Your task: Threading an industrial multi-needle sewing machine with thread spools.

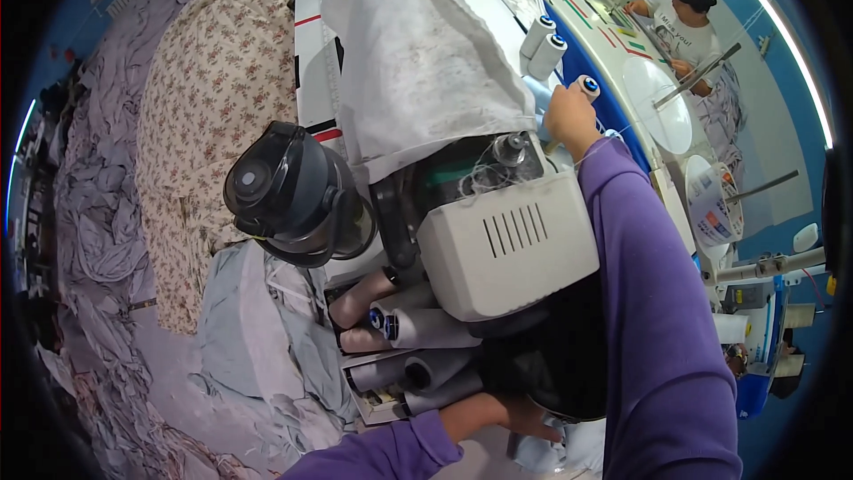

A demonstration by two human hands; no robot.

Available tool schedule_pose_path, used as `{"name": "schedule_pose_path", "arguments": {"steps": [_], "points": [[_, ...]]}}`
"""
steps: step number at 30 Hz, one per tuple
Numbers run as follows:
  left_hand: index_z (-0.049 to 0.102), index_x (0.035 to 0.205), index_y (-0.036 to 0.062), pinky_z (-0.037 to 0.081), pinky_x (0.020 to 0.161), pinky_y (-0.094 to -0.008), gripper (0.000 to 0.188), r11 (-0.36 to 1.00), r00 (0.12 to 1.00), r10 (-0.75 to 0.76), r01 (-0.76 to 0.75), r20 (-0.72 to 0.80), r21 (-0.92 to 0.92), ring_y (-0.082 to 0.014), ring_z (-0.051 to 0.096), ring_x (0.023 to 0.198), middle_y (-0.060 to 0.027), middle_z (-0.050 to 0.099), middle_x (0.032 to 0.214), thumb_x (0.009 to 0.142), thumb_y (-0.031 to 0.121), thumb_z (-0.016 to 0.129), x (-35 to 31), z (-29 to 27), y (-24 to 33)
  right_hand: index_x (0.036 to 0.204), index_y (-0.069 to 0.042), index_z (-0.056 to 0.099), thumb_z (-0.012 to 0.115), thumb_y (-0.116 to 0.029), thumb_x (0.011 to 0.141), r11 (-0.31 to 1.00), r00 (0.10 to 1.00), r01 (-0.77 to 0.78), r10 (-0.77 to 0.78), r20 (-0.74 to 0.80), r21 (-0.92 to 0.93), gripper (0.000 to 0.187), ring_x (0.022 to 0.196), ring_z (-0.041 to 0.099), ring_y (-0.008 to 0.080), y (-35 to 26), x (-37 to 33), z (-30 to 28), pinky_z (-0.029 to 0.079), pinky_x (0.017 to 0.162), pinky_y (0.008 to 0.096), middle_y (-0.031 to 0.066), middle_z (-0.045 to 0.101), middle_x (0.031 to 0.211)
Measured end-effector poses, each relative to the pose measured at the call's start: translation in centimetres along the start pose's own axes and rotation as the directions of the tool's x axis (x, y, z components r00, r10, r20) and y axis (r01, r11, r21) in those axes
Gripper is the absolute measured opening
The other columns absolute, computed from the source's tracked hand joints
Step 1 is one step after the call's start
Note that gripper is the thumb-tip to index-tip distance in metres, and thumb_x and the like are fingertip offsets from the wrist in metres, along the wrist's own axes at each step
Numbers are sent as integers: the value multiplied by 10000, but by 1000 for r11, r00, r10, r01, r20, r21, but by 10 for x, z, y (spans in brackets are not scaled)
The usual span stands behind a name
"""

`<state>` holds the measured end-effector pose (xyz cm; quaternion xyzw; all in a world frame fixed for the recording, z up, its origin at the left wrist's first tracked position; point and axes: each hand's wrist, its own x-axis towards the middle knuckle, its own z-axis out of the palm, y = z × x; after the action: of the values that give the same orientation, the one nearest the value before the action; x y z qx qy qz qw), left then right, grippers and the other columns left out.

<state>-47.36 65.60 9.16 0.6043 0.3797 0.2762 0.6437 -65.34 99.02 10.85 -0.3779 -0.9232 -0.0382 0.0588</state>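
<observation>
My right hand [571,116] reaches across the sewing machine's far right side. Its fingers are closed round a white thread spool [588,86] with a blue-ringed top. Just beyond it stand two more white thread cones [543,46]. Between my arms is the machine's pale grey vented housing [508,247], with a stained white cloth [426,62] draped over its far part. Low in the view, my left hand [508,415] sits beside the black rounded part [555,360], near a pale crumpled item [538,453]. Its fingers are partly hidden, so their grip is unclear.
Left of the machine stands a dark-lidded jug [293,191]. A tray of grey and pinkish thread cones [426,327] lies nearer. Floral fabric [218,116] and heaped grey cloth [98,187] fill the left. A person [689,27] works at the far right.
</observation>
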Motion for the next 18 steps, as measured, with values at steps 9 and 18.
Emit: {"name": "schedule_pose_path", "arguments": {"steps": [9,18], "points": [[496,1276,3,351,1047,-379,689,998,996,-61,61,62,-10,-369,456,1233,-241,499,1309,793,463,668,-2,-9,10,983,0,654,723,-307,773,996,993,-84,85,82,-15,379,963,637,345,-10,-5,-13,528,785,410,213,623,1068],[592,1195,55,406,996,-368,547,990,994,15,0,-105,139,-322,538,1146,-146,593,1223,863,490,578,-7,0,7,1085,-30,581,732,-340,776,987,992,109,-115,44,120,463,996,606,335,-4,-16,-19,499,817,420,179,601,1062]]}}
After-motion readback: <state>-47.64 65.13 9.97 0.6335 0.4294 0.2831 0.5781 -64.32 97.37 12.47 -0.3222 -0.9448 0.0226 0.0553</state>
